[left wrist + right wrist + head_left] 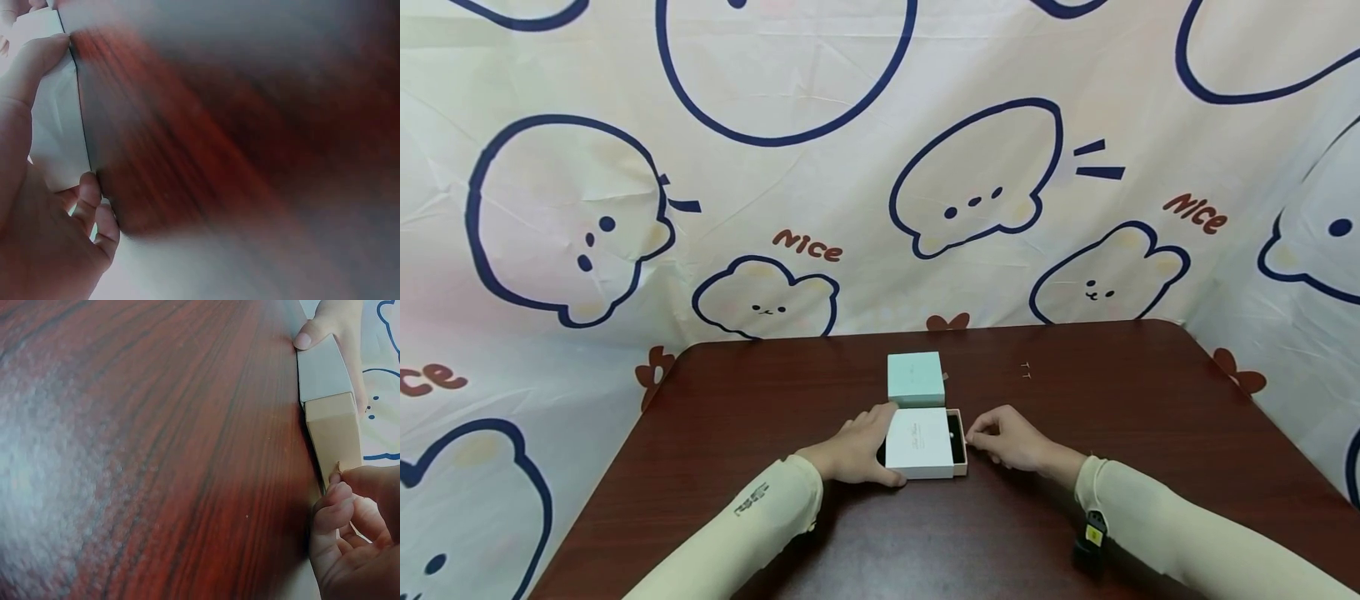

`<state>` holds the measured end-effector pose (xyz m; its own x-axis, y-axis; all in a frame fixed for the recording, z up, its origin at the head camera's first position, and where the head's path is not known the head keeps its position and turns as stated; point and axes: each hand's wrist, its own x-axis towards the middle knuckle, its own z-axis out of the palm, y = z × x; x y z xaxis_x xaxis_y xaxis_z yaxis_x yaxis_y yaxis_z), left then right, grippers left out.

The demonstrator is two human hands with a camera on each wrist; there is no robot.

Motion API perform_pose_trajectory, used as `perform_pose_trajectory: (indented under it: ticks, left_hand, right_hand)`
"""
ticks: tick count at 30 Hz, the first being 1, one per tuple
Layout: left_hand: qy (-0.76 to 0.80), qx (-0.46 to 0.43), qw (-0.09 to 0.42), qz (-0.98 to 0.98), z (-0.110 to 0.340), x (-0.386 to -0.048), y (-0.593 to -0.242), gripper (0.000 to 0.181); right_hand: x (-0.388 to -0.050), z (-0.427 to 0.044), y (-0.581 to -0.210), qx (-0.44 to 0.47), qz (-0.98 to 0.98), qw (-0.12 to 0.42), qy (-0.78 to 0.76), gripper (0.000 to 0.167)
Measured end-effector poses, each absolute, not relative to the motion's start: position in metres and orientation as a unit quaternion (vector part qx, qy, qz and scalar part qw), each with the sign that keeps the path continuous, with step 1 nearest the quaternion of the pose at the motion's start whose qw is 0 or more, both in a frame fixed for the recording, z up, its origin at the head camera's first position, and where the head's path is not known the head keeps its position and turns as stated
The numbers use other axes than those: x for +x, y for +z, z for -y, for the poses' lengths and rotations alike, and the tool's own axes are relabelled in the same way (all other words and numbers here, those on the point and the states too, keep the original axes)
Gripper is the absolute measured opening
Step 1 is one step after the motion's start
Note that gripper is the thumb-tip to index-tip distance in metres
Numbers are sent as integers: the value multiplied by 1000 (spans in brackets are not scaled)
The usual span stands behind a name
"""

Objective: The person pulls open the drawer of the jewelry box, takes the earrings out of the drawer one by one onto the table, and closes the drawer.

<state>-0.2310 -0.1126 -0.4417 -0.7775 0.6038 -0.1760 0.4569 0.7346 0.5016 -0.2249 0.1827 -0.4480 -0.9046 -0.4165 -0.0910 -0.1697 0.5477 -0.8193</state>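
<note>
A white slide-out jewelry box point(919, 443) lies on the table, its cream drawer point(958, 442) pulled partly out to the right. Dark lining and a small pale spot show inside the drawer. My left hand point(856, 446) grips the white sleeve from the left, thumb at the near edge and fingers at the far side; the left wrist view shows thumb and fingers against the box point(56, 125). At the drawer's end, my right hand point(1011, 439) pinches a small brown pull tab point(339, 467) between thumb and forefinger.
Right behind the white box stands a mint-green box point(915, 379), with a small tab at its right side. Two tiny thin pieces point(1026, 370) lie farther right on the dark wooden table point(775, 392). A printed cloth point(865, 183) hangs behind the table.
</note>
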Motion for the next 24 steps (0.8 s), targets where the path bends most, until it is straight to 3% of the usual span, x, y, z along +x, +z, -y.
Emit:
perform_pose_trajectory:
  ticks: [24]
  left_hand:
    - [225, 290, 157, -917, 112, -230, -440, 113]
  right_hand:
    - [-226, -187, -448, -151, -871, 151, -443, 16]
